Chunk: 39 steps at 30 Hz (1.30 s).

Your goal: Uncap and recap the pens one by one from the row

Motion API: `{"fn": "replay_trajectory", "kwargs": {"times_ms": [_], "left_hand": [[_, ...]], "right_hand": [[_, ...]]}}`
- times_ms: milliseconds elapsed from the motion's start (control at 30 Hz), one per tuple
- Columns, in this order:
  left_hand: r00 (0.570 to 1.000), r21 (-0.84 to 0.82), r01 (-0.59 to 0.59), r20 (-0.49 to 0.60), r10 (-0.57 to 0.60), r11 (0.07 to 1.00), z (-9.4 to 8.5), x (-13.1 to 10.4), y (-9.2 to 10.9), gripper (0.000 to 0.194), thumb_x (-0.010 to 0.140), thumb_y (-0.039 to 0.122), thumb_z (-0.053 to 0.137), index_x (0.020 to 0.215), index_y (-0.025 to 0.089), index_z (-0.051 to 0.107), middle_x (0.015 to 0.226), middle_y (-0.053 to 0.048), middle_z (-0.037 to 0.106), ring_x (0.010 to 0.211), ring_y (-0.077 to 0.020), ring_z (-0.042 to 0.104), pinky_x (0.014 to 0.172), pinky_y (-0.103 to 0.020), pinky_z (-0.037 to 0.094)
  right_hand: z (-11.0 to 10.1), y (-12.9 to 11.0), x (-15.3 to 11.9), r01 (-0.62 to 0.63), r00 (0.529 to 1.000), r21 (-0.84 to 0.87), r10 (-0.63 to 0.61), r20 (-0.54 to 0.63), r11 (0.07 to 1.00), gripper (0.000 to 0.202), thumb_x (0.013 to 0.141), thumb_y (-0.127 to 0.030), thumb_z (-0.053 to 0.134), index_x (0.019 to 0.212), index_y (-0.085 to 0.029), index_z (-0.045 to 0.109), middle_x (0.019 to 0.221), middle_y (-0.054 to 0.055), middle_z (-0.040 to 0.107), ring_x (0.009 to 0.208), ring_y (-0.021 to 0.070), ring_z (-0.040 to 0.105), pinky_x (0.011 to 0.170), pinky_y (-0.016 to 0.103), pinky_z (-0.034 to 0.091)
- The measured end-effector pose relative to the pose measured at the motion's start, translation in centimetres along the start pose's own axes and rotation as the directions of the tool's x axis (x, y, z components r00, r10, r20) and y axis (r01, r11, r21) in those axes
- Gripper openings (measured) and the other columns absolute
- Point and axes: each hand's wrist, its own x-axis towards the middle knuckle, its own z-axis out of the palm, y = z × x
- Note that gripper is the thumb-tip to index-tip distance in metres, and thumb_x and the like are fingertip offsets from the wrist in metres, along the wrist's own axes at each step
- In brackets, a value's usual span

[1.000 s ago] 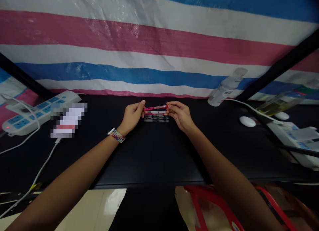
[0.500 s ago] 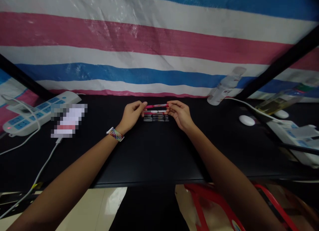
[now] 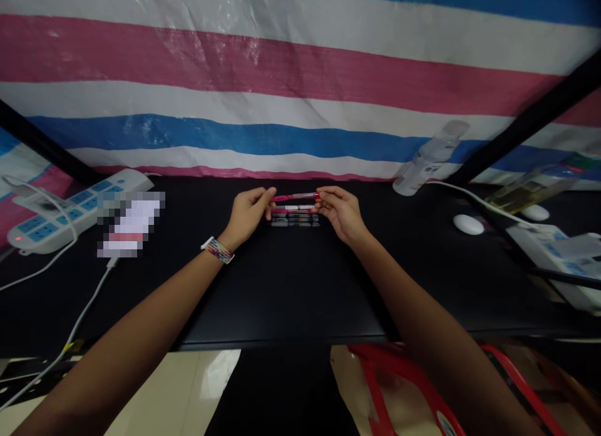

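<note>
A red pen [image 3: 297,197] spans the gap between my two hands, slightly tilted. My left hand [image 3: 248,217] pinches its left end, and a colourful woven band circles that wrist. At the pen's right end, the thumb and fingertips of my right hand [image 3: 342,213] are closed on it. Just below lie a white and red pen [image 3: 293,208] and several dark, clear-barrelled pens [image 3: 295,222], side by side on the black table [image 3: 286,285]. The lower fingers of my right hand are close to the white and red pen.
At the left are a power strip [image 3: 79,210] and a blurred-out phone [image 3: 134,223] on a cable. A clear bottle [image 3: 429,159], a white mouse [image 3: 468,224], a bottle of yellowish liquid [image 3: 539,184] and another power strip [image 3: 554,254] stand or lie at the right.
The red pen has tilted slightly, its right end now higher than its left. Both hands remain at its ends. The whole view has shifted a little.
</note>
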Motion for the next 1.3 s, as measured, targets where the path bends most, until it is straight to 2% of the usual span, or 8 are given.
{"fn": "replay_trajectory", "kwargs": {"times_ms": [100, 233, 300, 467, 1000, 1133, 1200, 1300], "left_hand": [[0.999, 0.055, -0.009, -0.041, 0.012, 0.998, -0.1, 0.1, -0.3, 0.052, 0.108, 0.051, 0.065, 0.066, 0.021, 0.067, 0.05, 0.001, 0.058, 0.051, -0.0129, 0.053, 0.058, -0.028, 0.047], [0.994, -0.078, -0.033, -0.105, 0.024, 0.996, -0.1, 0.5, -0.9, 0.018, 0.094, 0.037, 0.081, 0.087, 0.021, 0.075, 0.078, -0.002, 0.075, 0.07, -0.0151, 0.069, 0.068, -0.028, 0.056], [0.993, -0.118, -0.021, -0.115, 0.007, 0.993, 0.0, 0.6, -1.1, 0.012, 0.091, 0.03, 0.082, 0.097, 0.021, 0.077, 0.087, -0.003, 0.077, 0.077, -0.0163, 0.073, 0.073, -0.03, 0.059], [0.993, -0.093, -0.018, -0.119, 0.007, 0.995, -0.1, 0.6, -1.4, 0.011, 0.091, 0.023, 0.081, 0.102, 0.021, 0.079, 0.089, -0.004, 0.079, 0.082, -0.018, 0.076, 0.078, -0.032, 0.062], [0.984, -0.021, -0.056, -0.172, 0.052, 0.998, -0.1, 0.4, -0.7, 0.011, 0.093, 0.027, 0.08, 0.103, 0.021, 0.082, 0.104, -0.007, 0.084, 0.094, -0.0208, 0.076, 0.093, -0.038, 0.062], [0.994, -0.003, -0.035, -0.103, 0.034, 0.999, -0.1, 0.2, -0.6, 0.009, 0.095, 0.03, 0.078, 0.095, 0.021, 0.08, 0.092, -0.005, 0.081, 0.084, -0.0189, 0.073, 0.083, -0.034, 0.058], [0.998, 0.058, -0.03, -0.045, 0.033, 0.998, -0.1, 0.0, -0.5, 0.025, 0.1, 0.037, 0.075, 0.081, 0.021, 0.073, 0.075, -0.001, 0.074, 0.07, -0.0164, 0.065, 0.071, -0.031, 0.052], [0.999, 0.168, -0.035, -0.016, 0.038, 0.985, -0.2, -0.2, -0.3, 0.047, 0.107, 0.044, 0.066, 0.066, 0.022, 0.06, 0.06, 0.002, 0.057, 0.058, -0.0141, 0.051, 0.061, -0.031, 0.04]], "right_hand": [[-0.1, -0.1, 0.0, -0.001, 1.0, 0.011, 0.001, -0.018, 1.0, 0.007, 0.084, -0.026, 0.083, 0.09, -0.024, 0.081, 0.076, 0.002, 0.069, 0.074, 0.0174, 0.067, 0.08, 0.039, 0.065], [-0.2, -0.3, 0.2, 0.011, 0.997, 0.044, -0.007, -0.073, 0.999, 0.01, 0.081, -0.026, 0.083, 0.09, -0.023, 0.08, 0.074, 0.001, 0.068, 0.073, 0.0167, 0.066, 0.075, 0.036, 0.063], [-0.3, -0.4, 0.4, 0.017, 0.993, 0.069, -0.009, -0.119, 0.997, 0.01, 0.079, -0.025, 0.081, 0.088, -0.022, 0.08, 0.074, 0.002, 0.068, 0.073, 0.0165, 0.065, 0.074, 0.034, 0.062], [-0.6, -0.4, 0.6, 0.026, 0.985, 0.077, -0.012, -0.174, 0.997, 0.008, 0.078, -0.022, 0.076, 0.086, -0.022, 0.078, 0.076, 0.003, 0.068, 0.073, 0.0169, 0.064, 0.071, 0.034, 0.061], [-1.2, 0.1, 1.0, 0.079, 0.977, 0.034, -0.071, -0.203, 0.996, 0.01, 0.078, -0.029, 0.078, 0.086, -0.023, 0.077, 0.075, 0.002, 0.067, 0.072, 0.0168, 0.063, 0.069, 0.033, 0.059], [-0.7, -0.2, 0.4, 0.022, 0.995, 0.02, -0.021, -0.093, 1.0, 0.014, 0.076, -0.03, 0.085, 0.087, -0.023, 0.079, 0.077, 0.002, 0.07, 0.071, 0.017, 0.066, 0.073, 0.036, 0.061], [-0.1, -0.3, -0.1, -0.026, 0.999, -0.007, 0.027, 0.027, 1.0, 0.016, 0.077, -0.031, 0.088, 0.089, -0.023, 0.081, 0.078, 0.002, 0.073, 0.073, 0.0178, 0.068, 0.079, 0.039, 0.063], [0.4, -0.3, -0.6, -0.031, 0.996, -0.035, 0.033, 0.079, 0.999, 0.017, 0.078, -0.031, 0.09, 0.091, -0.023, 0.082, 0.078, 0.003, 0.074, 0.075, 0.0187, 0.069, 0.083, 0.043, 0.064]]}}
